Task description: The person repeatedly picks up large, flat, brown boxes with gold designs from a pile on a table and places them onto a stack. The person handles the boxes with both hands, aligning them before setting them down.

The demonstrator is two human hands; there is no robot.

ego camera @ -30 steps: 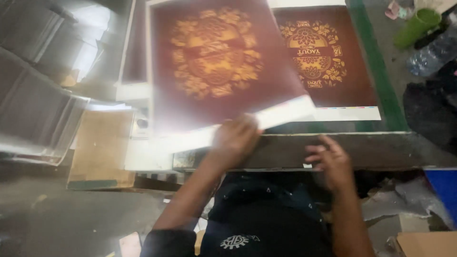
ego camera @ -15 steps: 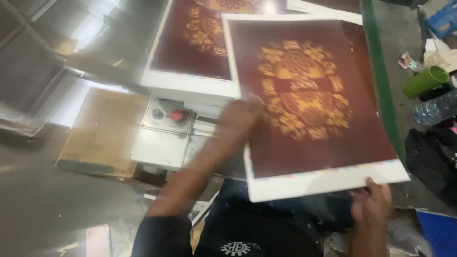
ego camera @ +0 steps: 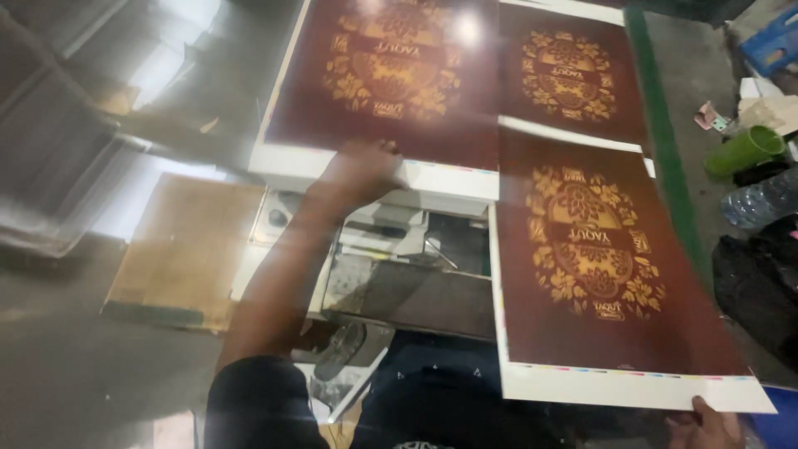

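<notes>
My left hand (ego camera: 359, 170) rests on the near white edge of a stack of dark red printed sheets (ego camera: 391, 75) with a gold floral ornament. My right hand (ego camera: 706, 424) shows only at the bottom right corner, gripping the near white margin of a single dark red printed sheet (ego camera: 598, 258) with the same gold ornament. That sheet hangs out over the table's front edge towards me. Behind it lies another printed sheet (ego camera: 573, 75) on the table.
A green strip (ego camera: 665, 141) runs along the table's right side. To the right are a green cup (ego camera: 744, 151), a plastic bottle (ego camera: 761, 204) and a dark bag (ego camera: 756, 291). A brown board (ego camera: 179, 249) lies at the left, a machine panel (ego camera: 399, 241) below the stack.
The sheet in my right hand has swung further right and towards me. My left hand has moved left onto the stack's near edge.
</notes>
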